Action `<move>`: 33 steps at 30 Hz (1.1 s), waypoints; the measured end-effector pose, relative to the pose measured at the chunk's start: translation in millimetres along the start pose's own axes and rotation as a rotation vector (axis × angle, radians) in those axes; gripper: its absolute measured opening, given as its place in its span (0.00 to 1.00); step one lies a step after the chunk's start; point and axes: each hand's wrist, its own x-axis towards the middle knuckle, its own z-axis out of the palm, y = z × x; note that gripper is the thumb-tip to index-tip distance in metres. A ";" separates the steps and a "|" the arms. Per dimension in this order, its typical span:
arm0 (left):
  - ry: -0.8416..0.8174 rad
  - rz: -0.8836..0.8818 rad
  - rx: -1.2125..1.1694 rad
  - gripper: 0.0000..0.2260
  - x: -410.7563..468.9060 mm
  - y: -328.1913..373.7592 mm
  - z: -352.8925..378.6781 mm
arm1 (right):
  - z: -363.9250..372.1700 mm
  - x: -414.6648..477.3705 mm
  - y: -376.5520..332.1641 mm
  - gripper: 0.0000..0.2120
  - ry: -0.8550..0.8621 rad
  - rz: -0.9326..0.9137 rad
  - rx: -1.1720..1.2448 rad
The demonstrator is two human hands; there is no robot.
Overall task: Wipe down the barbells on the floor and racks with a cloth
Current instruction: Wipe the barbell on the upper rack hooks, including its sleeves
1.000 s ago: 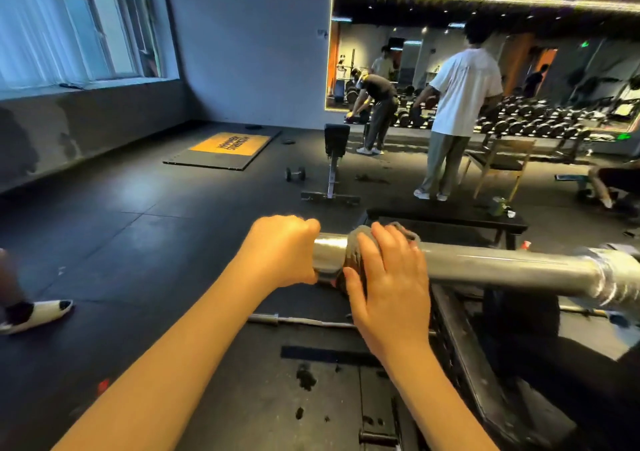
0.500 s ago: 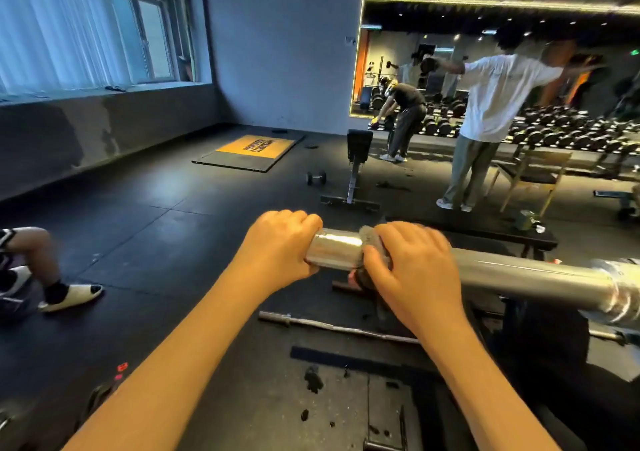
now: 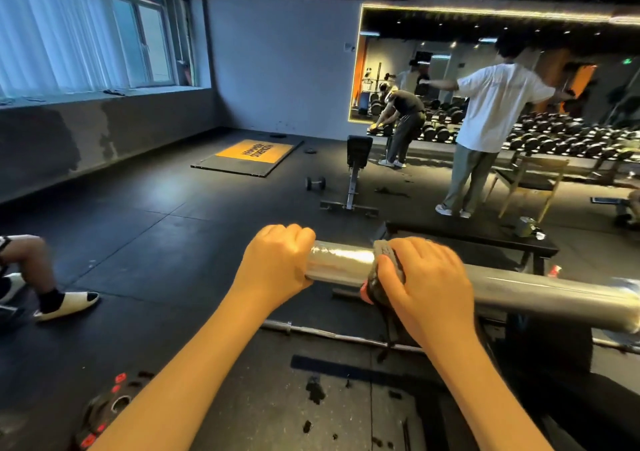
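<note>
1. Head view, change: the right hand [image 3: 426, 281] is sliding the cloth [image 3: 382, 267] rightwards along the barbell sleeve [image 3: 341, 260]. The bare shiny strip between the two hands is showing wider than half a second ago. The left hand [image 3: 277, 263] is staying on the sleeve's free end.
2. Grip: the left hand is closing as a full fist round the sleeve end, likely steadying it. The right hand is clamping the cloth onto the sleeve from above with fingers curled over; its thumb is hidden.
3. Location: the sleeve is running from frame centre to the right edge, raised off the floor. Its support is not showing clearly. A thinner floor bar [image 3: 332, 334] is lying below it at lower centre, and no hand is touching it.
4. Meaning, my read: the stretch by the free end is looking wiped. The longer run toward the collar [image 3: 623, 308] at the right edge is remaining, plus the floor bar.
5. Edges: the collar is acting as the hard stop for this stroke, and nothing is sitting on the sleeve before it.
6. Snag risk: a loose cloth tail is dangling under the sleeve.
7. Room: the bench [image 3: 471, 239] is sitting beyond the sleeve, apart from it. The weight plate [image 3: 107, 412] at lower left and a seated person's foot [image 3: 69, 303] at the left edge are both lying well apart from the hands.
</note>
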 end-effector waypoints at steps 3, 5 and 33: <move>0.084 -0.009 -0.004 0.20 -2.4 3.5 4.5 | 8.4 6.2 -19.0 0.17 0.040 0.120 -0.082; 0.106 -0.003 -0.041 0.17 -1.0 5.2 3.2 | 17.4 17.6 -43.7 0.17 0.021 0.129 -0.079; 0.122 -0.053 -0.155 0.15 28.1 75.9 -1.0 | -23.2 18.9 26.4 0.21 -0.391 -0.137 -0.386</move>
